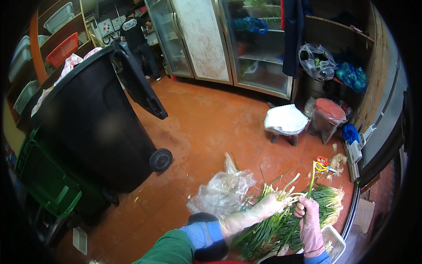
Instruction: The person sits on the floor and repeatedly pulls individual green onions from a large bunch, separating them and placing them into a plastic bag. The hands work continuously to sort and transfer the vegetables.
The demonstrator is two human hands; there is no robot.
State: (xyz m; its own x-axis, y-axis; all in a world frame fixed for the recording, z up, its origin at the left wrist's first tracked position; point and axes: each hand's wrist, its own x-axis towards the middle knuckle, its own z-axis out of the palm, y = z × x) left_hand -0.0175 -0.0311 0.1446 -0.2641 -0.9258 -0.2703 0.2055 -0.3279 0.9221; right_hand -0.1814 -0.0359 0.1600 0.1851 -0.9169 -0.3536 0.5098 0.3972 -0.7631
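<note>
My left hand point(272, 204), in a pale glove, grips a bunch of green onions, the white ends sticking out past the fingers. Close beside it on the right, my right hand point(308, 209) in a pink glove is closed around a single green onion point(312, 178) held upright. Below and behind the hands lies a large pile of green onions point(329, 201), roots towards the right. Red-and-yellow handled scissors point(324, 165) rest on the floor beyond, by a heap of trimmed roots point(338, 161). A white plastic basket point(339, 249) is partly hidden by my right forearm.
A crumpled clear plastic bag point(221, 194) lies left of the onions. Beyond stand a white-covered stool point(286, 120) and a red-topped stool point(329, 109). A black wheeled bin point(95, 125) and green bin point(49, 181) are at left. Another person point(135, 38) stands at the back near glass-doored cabinets point(257, 49).
</note>
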